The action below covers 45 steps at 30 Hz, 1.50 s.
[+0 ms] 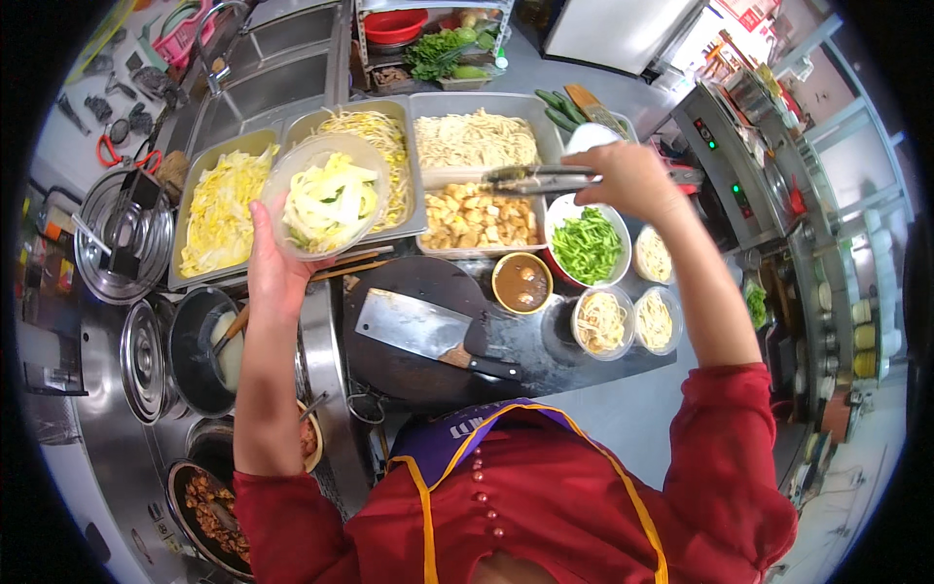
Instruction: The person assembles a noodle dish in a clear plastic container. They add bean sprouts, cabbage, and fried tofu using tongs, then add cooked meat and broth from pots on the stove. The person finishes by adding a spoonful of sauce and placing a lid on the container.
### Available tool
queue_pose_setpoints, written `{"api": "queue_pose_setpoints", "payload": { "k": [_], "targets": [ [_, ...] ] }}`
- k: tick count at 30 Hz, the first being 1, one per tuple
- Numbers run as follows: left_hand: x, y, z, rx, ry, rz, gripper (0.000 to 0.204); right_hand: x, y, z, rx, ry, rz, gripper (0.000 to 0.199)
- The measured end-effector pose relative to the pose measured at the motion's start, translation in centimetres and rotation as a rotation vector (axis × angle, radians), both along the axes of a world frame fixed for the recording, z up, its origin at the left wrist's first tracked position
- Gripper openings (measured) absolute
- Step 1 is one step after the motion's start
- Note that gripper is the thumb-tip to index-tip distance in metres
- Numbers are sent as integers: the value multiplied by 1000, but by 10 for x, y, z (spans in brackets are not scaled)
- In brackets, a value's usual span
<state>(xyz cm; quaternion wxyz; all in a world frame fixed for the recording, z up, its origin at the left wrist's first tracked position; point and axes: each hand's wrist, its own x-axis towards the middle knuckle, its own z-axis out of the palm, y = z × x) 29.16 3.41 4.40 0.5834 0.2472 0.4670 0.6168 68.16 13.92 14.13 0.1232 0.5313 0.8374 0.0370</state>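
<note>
My left hand [275,261] holds up a clear plastic bowl [329,195] filled with pale shredded cabbage, over the metal trays. My right hand [630,179] grips metal tongs [540,177] that reach left over the tray of fried tofu cubes [477,220]; the tong tips look closed with nothing in them. Behind the tofu lies a tray of pale noodles [475,139]. A tray of bean sprouts [384,136] and a tray of shredded cabbage [222,206] sit behind and left of the bowl.
A cleaver [428,333] rests on a round dark board [389,375]. Bowls of green vegetable strips [587,243], brown sauce [521,282] and noodles [603,321] stand at right. Pots [209,350], a sink [277,83] and a steel counter lie left.
</note>
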Motion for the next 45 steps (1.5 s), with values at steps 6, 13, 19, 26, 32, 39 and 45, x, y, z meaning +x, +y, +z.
{"api": "queue_pose_setpoints", "payload": {
  "k": [6,13,19,26,32,39,45],
  "targets": [
    [65,-27,-12,52,-97,193,68,24,11,-88,13,-51,93,72],
    [109,-80,-49,27,-148,206,67,-14,48,-120,171,9,201,42],
    [140,-101,-93,-124,-187,239,62,-24,51,-133,18,31,165,38],
    [173,-77,-111,-182,-113,257,53,35,19,-64,-84,530,253,55],
    [179,-55,-117,-52,-86,208,55,56,-19,-33,-187,508,317,62],
    [186,-57,-119,-53,-50,186,64,60,-31,-23,-123,385,328,57],
    [176,-65,-120,-26,-202,208,64,59,-23,-28,-6,378,309,59]
  ]
}}
